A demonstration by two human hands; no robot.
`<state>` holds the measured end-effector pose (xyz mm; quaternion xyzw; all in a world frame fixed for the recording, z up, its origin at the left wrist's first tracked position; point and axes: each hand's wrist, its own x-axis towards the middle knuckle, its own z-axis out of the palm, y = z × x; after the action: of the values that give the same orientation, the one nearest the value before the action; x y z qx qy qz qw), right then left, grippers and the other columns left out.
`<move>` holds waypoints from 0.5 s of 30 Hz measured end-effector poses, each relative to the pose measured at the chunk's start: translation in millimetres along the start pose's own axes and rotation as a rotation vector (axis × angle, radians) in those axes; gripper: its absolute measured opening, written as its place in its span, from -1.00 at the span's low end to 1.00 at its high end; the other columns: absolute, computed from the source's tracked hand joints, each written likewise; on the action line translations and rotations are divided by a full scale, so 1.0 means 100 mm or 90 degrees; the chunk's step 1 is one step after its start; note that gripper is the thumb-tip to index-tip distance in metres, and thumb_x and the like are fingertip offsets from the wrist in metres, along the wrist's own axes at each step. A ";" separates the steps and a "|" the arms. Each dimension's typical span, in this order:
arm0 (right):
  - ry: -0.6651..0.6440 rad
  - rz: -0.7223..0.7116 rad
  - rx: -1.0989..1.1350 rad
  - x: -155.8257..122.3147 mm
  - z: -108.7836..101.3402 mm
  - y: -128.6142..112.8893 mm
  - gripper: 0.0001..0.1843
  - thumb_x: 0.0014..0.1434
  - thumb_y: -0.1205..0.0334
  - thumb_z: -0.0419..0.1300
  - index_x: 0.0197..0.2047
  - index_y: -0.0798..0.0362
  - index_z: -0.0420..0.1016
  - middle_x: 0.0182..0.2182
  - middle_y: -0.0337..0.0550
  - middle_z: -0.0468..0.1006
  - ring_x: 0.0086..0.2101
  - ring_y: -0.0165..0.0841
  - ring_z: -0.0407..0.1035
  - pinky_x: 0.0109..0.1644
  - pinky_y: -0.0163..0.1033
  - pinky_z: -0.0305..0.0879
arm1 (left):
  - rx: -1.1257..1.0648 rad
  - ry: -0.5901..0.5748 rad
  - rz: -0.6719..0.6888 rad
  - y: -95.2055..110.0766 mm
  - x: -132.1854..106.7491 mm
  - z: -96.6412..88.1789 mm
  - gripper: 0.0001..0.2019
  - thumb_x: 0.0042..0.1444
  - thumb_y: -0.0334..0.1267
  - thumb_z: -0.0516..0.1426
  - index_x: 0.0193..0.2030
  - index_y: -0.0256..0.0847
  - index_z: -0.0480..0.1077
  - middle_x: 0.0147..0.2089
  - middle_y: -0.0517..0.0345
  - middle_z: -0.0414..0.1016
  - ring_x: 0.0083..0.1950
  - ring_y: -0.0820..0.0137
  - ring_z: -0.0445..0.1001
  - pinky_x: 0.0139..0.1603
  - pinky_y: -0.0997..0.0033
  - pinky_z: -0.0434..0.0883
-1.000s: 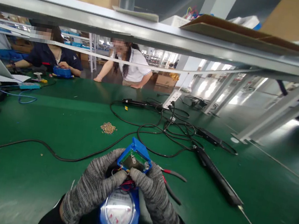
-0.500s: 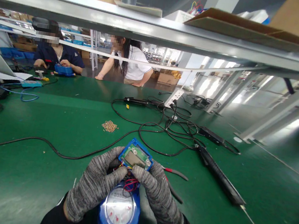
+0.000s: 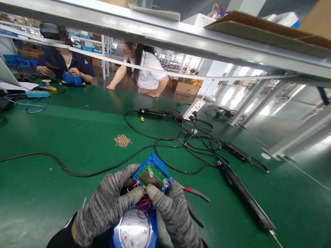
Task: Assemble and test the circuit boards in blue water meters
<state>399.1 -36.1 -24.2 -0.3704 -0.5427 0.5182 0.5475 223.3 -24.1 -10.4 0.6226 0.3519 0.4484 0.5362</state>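
Between my hands is a small blue housing (image 3: 155, 165) with a green circuit board and a grey display in it. My left hand (image 3: 111, 201), in a grey knit glove, is closed on its left side, thumb at the lower edge. My right hand (image 3: 174, 213), gloved alike, grips the right side with its thumb by the display. Red and dark wires (image 3: 145, 205) run below the housing. Beneath them a round blue water meter (image 3: 134, 236) with a clear dial cover rests on the table. Red-and-grey-handled pliers (image 3: 196, 194) lie partly hidden beside my right hand.
A pile of small brass-coloured screws (image 3: 122, 140) lies ahead on the green table (image 3: 56, 136). At right is a black electric screwdriver (image 3: 244, 197) with a long bit. Tangled cables lead to a white power strip (image 3: 193, 109). Overhead runs a metal shelf (image 3: 167, 32). Two people are across the table.
The blue housing has tilted, showing more of its upper wall and a more slanted display. Both hands keep their hold. Across the table, one person's hand has lifted slightly.
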 end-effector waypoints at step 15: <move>0.156 0.000 -0.165 0.03 -0.04 0.12 -0.43 0.02 0.11 0.39 0.11 -0.02 0.40 -0.07 -0.03 0.62 -0.10 -0.09 0.52 0.06 0.08 0.43 | 0.003 0.066 -0.030 -0.04 0.02 0.02 -0.58 0.17 -0.17 0.27 0.15 -0.19 0.43 0.13 0.02 0.57 0.12 0.22 0.55 0.21 0.23 0.46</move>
<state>400.3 -30.4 -35.8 -0.4979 -0.5341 0.3949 0.5576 225.9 -21.6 -14.2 0.5911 0.3950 0.4663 0.5265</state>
